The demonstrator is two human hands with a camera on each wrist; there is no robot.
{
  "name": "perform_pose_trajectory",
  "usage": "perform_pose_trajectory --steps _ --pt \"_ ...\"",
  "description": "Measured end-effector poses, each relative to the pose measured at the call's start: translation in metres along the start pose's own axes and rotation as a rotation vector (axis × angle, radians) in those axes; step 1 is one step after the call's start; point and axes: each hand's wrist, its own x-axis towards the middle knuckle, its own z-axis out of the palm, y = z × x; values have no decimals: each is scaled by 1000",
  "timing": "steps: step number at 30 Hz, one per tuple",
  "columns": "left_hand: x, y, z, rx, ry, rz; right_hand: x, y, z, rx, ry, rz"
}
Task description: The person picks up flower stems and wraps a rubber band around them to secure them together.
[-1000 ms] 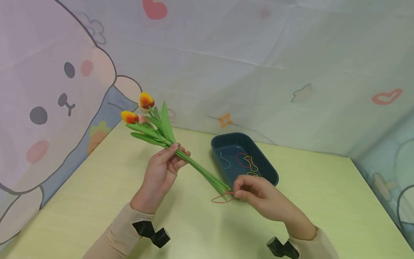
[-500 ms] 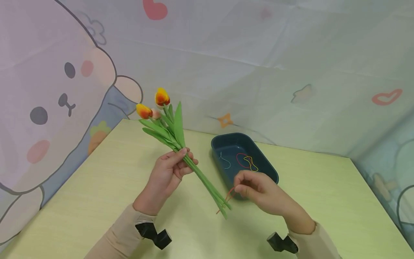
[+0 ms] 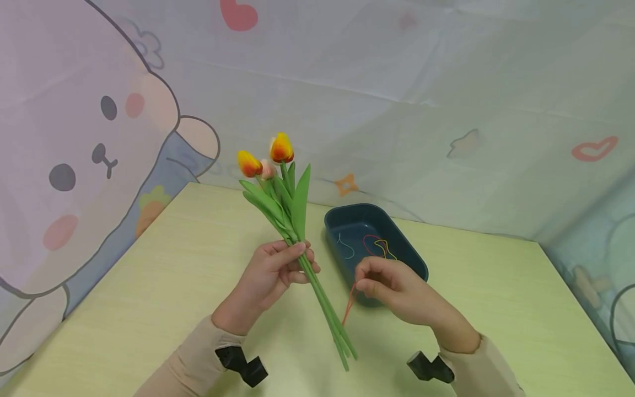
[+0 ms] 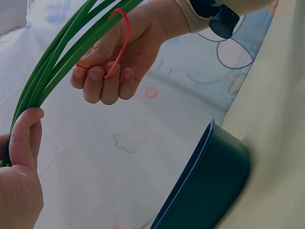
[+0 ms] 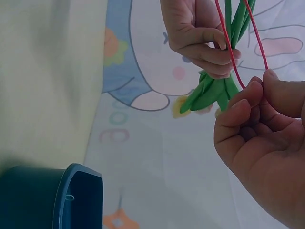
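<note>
The red band (image 4: 127, 33) stretches from the right hand (image 3: 392, 289) to the tulip stems (image 3: 324, 303).

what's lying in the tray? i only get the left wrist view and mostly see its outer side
Observer: Thin bands in different colours lie in the tray, as the head view shows.
Operator: and what's on top of the stems, i can't see that end
Observer: Tulip heads, two of them yellow and orange.
Operator: where is the left hand gripping, up near those or lower down
Observer: Just below the leaves, with the lower stems hanging free past it.
</note>
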Motion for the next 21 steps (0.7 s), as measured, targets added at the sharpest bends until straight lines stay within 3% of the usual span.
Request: perform_pose_trajectory --steps 21 --pt "-2 -18 7 47 -92 -73 12 2 3 -28 5 17"
